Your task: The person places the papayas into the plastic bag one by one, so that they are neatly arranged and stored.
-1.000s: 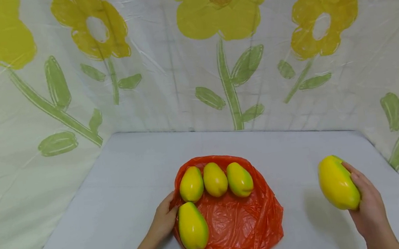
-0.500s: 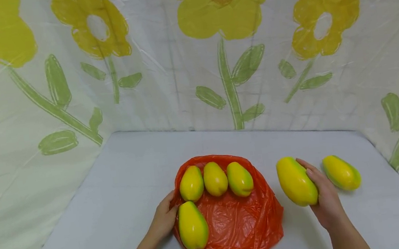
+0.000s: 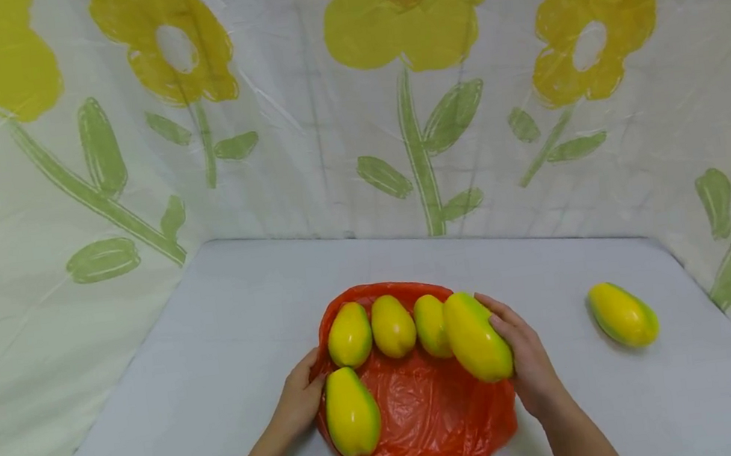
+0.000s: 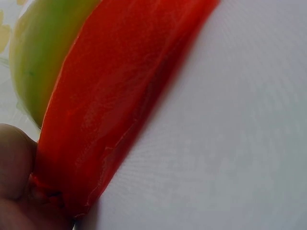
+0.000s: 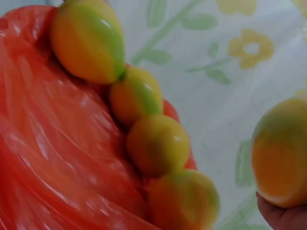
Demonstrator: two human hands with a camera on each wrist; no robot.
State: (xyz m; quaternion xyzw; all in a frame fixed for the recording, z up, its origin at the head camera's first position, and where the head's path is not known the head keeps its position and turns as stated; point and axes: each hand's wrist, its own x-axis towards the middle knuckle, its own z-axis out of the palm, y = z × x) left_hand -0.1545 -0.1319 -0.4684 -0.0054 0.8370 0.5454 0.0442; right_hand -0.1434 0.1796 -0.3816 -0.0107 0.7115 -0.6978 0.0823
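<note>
A red plastic bag (image 3: 421,421) lies spread open on the table. Three yellow-green papayas sit in a row along its far side, the middle one (image 3: 393,326) between two others. Another papaya (image 3: 353,414) rests at the bag's left, close to my left hand (image 3: 299,399). That hand pinches the bag's left rim, thumb inside, as the left wrist view shows at the gathered plastic (image 4: 91,143). My right hand (image 3: 529,360) grips a papaya (image 3: 476,339) above the bag's right side, partly covering the row's rightmost papaya (image 3: 429,326). In the right wrist view the held papaya (image 5: 283,153) is at the right edge.
One more papaya (image 3: 623,315) lies alone on the white tabletop (image 3: 226,311), right of the bag. A cloth (image 3: 285,117) printed with yellow flowers hangs behind and at both sides of the table.
My right hand has carried its papaya leftward from the table's right side to over the bag, uncovering the papaya lying there. My left hand has stayed at the bag's rim.
</note>
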